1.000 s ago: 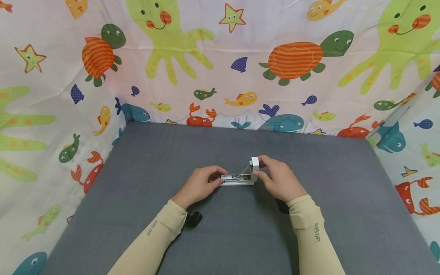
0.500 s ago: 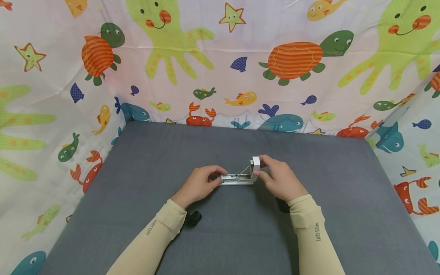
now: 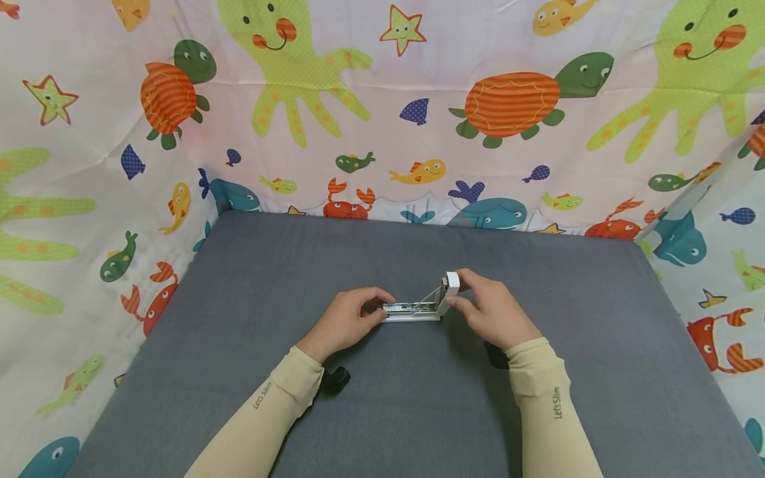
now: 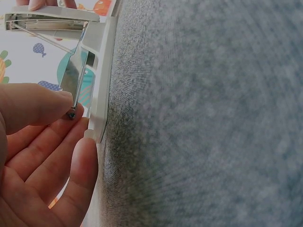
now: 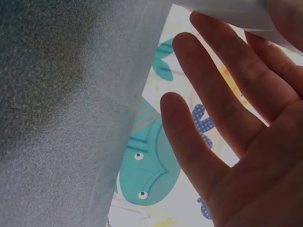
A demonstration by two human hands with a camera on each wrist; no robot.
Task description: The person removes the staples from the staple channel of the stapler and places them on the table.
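A white stapler point(image 3: 412, 318) rests on the grey table with its top cover point(image 3: 452, 282) swung up at the right end. Thumb and fingers of my left hand point(image 3: 346, 322) pinch the front end of its metal staple channel point(image 4: 72, 78). In the left wrist view the little finger touches the tip of the white base point(image 4: 100, 80). My right hand point(image 3: 493, 312) holds the raised cover between thumb and fingers. A thin rod point(image 4: 49, 41) runs slanting from the cover to the channel. The right wrist view catches only a blurred white piece of the cover point(image 5: 232, 12).
The grey tabletop point(image 3: 406, 411) spreads around the stapler. Behind and at both sides hangs a white curtain point(image 3: 382, 86) printed with sea animals. A black wrist-camera part point(image 3: 336, 380) sits under the left wrist, another point(image 3: 496, 356) under the right.
My right hand has drawn the stapler's cover slightly to the right, so it leans further back from the base. The left hand and the base stay in place.
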